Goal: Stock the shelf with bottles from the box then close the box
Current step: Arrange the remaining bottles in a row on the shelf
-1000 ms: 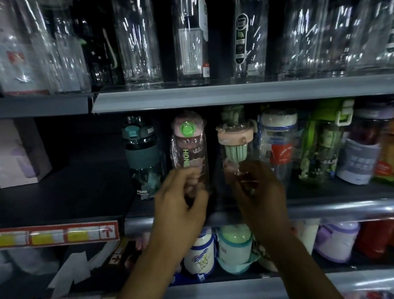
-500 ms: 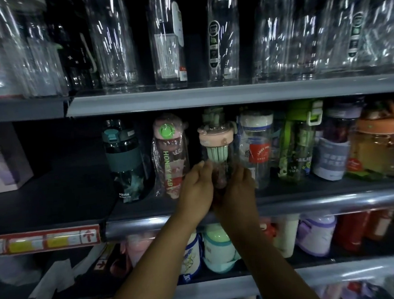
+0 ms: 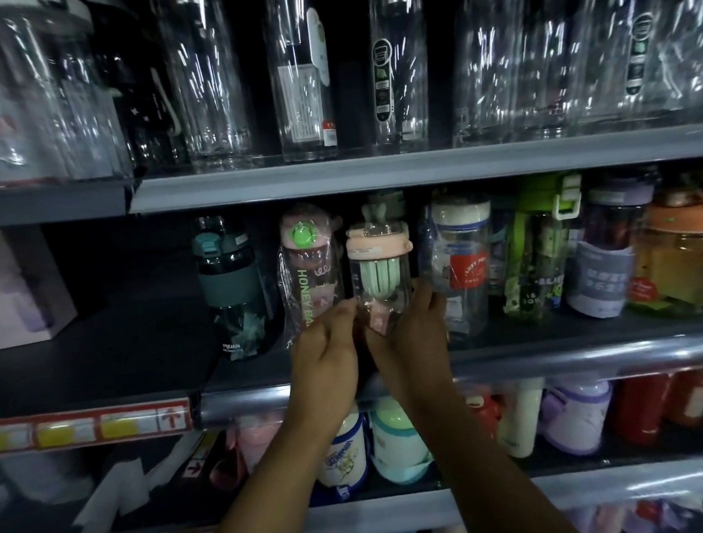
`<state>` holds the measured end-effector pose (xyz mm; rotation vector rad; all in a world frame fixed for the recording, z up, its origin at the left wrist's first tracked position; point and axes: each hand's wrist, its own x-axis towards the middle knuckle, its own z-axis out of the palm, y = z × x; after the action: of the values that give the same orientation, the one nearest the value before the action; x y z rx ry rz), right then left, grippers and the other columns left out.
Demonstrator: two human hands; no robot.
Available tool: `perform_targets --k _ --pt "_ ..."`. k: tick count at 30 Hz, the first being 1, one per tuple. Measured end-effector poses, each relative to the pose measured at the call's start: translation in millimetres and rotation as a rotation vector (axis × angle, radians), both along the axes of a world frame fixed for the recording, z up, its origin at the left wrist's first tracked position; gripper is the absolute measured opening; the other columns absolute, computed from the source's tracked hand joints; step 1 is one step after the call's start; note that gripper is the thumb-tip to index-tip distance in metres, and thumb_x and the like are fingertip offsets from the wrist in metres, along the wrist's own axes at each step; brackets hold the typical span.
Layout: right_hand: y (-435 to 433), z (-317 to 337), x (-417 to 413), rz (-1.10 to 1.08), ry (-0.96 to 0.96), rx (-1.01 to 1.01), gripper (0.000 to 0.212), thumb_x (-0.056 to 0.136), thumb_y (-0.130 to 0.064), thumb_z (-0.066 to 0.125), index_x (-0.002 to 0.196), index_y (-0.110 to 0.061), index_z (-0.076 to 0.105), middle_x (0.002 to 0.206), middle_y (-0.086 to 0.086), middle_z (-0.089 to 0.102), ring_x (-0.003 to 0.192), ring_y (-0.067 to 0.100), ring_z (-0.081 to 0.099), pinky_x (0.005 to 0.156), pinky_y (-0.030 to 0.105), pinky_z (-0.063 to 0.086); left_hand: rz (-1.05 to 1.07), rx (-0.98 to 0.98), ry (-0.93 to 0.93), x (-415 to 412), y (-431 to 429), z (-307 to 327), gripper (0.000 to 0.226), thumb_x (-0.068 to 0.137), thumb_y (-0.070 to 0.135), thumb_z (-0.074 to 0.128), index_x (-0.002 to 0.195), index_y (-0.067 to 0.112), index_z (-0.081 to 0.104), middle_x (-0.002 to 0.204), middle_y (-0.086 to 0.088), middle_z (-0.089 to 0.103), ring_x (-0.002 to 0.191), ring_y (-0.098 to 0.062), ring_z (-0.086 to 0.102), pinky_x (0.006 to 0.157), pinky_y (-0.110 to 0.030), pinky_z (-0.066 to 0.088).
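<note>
From the head view, we see the left hand (image 3: 326, 351) and the right hand (image 3: 417, 336); both have their fingers curled round the bottom of the pink-lid bottle (image 3: 379, 264). It stands upright on the middle shelf (image 3: 556, 360), between the wrapped bottle (image 3: 308, 261) and the white-cap bottle (image 3: 461, 258), close beside both. To do this well, we think we should set it flat, push it gently into line, then let go slowly; no bumping the neighbours. We count two hands and seven bottles along the front row, with the dark green bottle (image 3: 230, 283) first on the left and the held one third; the box is not in view.
</note>
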<state>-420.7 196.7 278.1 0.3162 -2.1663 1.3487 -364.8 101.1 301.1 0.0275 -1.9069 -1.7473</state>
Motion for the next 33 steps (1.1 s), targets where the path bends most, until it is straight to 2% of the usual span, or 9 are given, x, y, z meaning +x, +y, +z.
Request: perform_targets --k 6,10,15,17,20,22,25,30,33 --pt "5 1 1 0.146 0.001 -0.239 0.070 0.079 -0.034 0.085 0.134 -0.027 0.042 0.123 -0.004 0.062 0.110 0.012 0.066 0.089 0.041 0.061 -0.074 -0.059 0.076 14 -8 -3 0.031 0.103 0.038 0.047 0.120 0.030 0.072 0.116 0.019 0.073 0.117 -0.001 0.064 0.109 -0.038 0.047" --pt "10 9 10 0.244 -0.014 -0.366 0.079 0.071 -0.039 0.089 0.134 -0.029 0.043 0.129 0.005 0.061 0.111 0.021 0.068 0.084 0.045 0.064 -0.120 -0.087 0.120 24 -16 -5 0.029 0.106 0.032 0.047 0.124 0.025 0.070 0.119 0.017 0.072 0.118 -0.003 0.064 0.106 -0.034 0.049" --pt "18 8 32 0.282 -0.059 -0.316 0.077 0.067 -0.041 0.090 0.131 -0.029 0.048 0.125 0.013 0.062 0.104 0.030 0.071 0.074 0.051 0.064 -0.176 -0.022 0.079 30 -22 -6 0.026 0.101 0.019 0.055 0.123 0.023 0.068 0.118 0.014 0.071 0.112 0.000 0.065 0.102 -0.029 0.052" --pt "25 4 45 0.310 -0.055 -0.306 0.072 0.070 -0.032 0.091 0.129 -0.031 0.051 0.125 0.013 0.062 0.104 0.032 0.071 0.074 0.046 0.065 -0.225 0.005 0.068 34 -22 -7 0.025 0.100 0.015 0.057 0.120 0.023 0.070 0.120 0.008 0.071 0.111 -0.003 0.067 0.100 -0.030 0.054" --pt "34 1 67 0.290 -0.033 -0.328 0.069 0.070 -0.023 0.090 0.122 -0.037 0.047 0.112 -0.006 0.070 0.098 0.017 0.074 0.076 0.037 0.063 -0.300 -0.001 0.082 44 -18 -11 0.028 0.101 0.012 0.054 0.121 0.022 0.072 0.126 0.004 0.069 0.115 -0.005 0.065 0.097 -0.024 0.053" --pt "40 2 77 0.213 -0.010 -0.337 0.071 0.069 -0.027 0.095 0.122 -0.028 0.048 0.106 -0.011 0.072 0.093 0.009 0.074 0.074 0.030 0.062 -0.324 -0.020 0.105 48 -13 -12 0.029 0.103 0.007 0.052 0.118 0.018 0.073 0.121 0.007 0.072 0.115 -0.005 0.065 0.093 -0.019 0.052" --pt "55 0 81 0.112 0.037 -0.365 0.069 0.068 -0.019 0.095 0.122 -0.016 0.052 0.099 -0.015 0.072 0.087 0.000 0.072 0.067 0.017 0.056 -0.368 -0.055 0.064 47 -1 -9 0.028 0.096 0.020 0.053 0.113 0.024 0.074 0.112 0.014 0.074 0.110 -0.005 0.068 0.091 -0.021 0.054" --pt "82 0 73 0.064 0.040 -0.340 0.065 0.071 -0.021 0.094 0.121 -0.019 0.052 0.099 -0.022 0.072 0.083 0.000 0.072 0.065 0.020 0.057 -0.175 -0.277 0.057 16 20 3 0.020 0.098 0.010 0.060 0.107 0.027 0.066 0.096 0.017 0.072 0.092 0.010 0.065 0.076 -0.007 0.047" --pt "99 -1 62 0.125 0.012 -0.366 0.063 0.072 -0.026 0.092 0.119 -0.023 0.051 0.095 -0.003 0.075 0.076 0.015 0.074 0.062 0.032 0.059 -0.010 -0.469 0.003 -21 25 9 0.023 0.094 0.015 0.065 0.116 0.015 0.064 0.111 -0.001 0.070 0.100 -0.008 0.066 0.082 -0.017 0.047"
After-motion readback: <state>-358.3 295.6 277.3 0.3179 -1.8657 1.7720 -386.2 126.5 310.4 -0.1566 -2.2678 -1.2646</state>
